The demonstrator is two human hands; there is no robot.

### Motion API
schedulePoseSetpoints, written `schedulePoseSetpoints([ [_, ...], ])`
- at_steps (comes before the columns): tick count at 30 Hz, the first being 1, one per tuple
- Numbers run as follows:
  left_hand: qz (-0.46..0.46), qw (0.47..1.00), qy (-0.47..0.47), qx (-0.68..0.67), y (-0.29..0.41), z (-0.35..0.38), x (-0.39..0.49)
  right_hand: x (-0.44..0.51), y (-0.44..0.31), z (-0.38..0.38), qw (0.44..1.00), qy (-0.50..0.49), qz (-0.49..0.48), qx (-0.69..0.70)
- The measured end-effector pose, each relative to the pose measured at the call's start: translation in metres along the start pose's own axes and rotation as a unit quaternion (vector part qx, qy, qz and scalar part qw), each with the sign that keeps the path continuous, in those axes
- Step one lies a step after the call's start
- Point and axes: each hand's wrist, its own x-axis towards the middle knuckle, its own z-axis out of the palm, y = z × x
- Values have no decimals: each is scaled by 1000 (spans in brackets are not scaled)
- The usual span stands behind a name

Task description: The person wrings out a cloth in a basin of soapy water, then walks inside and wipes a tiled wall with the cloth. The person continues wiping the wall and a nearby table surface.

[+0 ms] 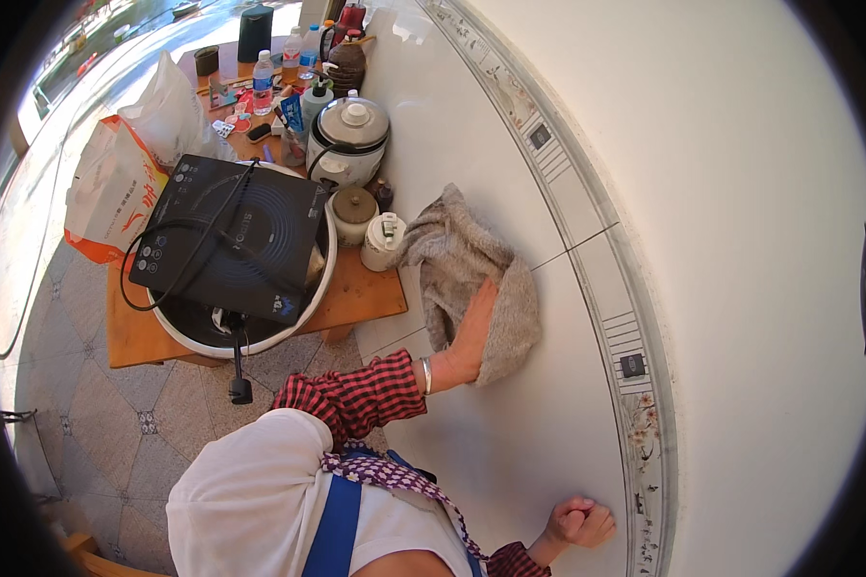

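My left hand [470, 339] presses a grey-brown cloth [509, 324] against the white wall tiles [527, 433]; its fingers lie partly under a fold of the cloth. A bangle circles that wrist, below a red-and-black checked sleeve. The cloth's upper left corner hangs beside a white container [382, 244] on the wooden table. My right hand [583, 522] is curled into a loose fist at the lower right, close to the tiles, and nothing shows in it.
On the wooden table [364, 288], a black induction cooker [238, 234] with its cord lies across a large white-rimmed basin [325, 281]. Behind stand a rice cooker [350, 141], a lidded jar [353, 216] and several bottles. Plastic bags [112, 191] sit at the left.
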Motion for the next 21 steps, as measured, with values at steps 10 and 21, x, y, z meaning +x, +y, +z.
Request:
schedulePoseSetpoints([
  [10, 81, 975, -15, 207, 2, -35, 25, 10, -4, -1, 1000, 4, -2, 13],
  [21, 241, 791, 98, 554, 90, 22, 66, -2, 2, -3, 1000, 2, -9, -8],
])
